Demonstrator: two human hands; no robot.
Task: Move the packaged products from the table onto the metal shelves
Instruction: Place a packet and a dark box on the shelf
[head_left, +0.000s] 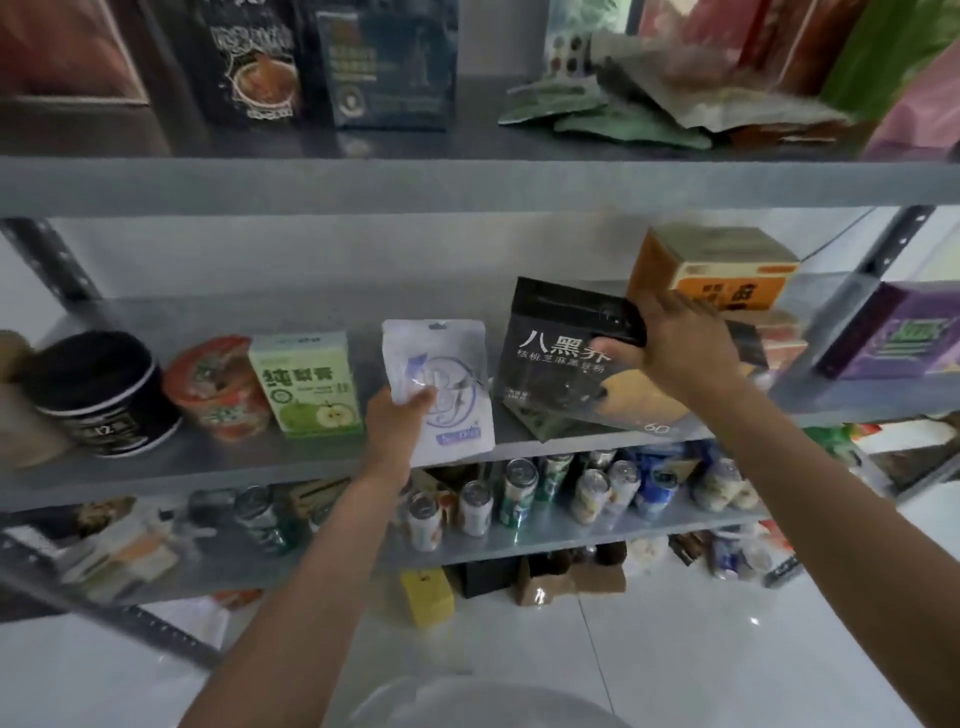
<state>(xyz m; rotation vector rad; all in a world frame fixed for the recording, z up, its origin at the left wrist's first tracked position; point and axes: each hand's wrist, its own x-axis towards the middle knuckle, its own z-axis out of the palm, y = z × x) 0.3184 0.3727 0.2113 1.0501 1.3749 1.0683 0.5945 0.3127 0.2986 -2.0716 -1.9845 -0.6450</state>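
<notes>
Fingers (415, 398) of left hand (393, 423) around white pouch (441, 364), right hand (672, 351) around black pouch (550, 364), left fingertips hidden behind.

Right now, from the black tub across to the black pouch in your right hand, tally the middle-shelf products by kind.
Round tubs: 2, the black tub and the red cup.
Cartons: 1, the green apple carton.
Pouches: 2, the white pouch in the left hand and the black pouch in the right hand.
Total: 5.
</notes>
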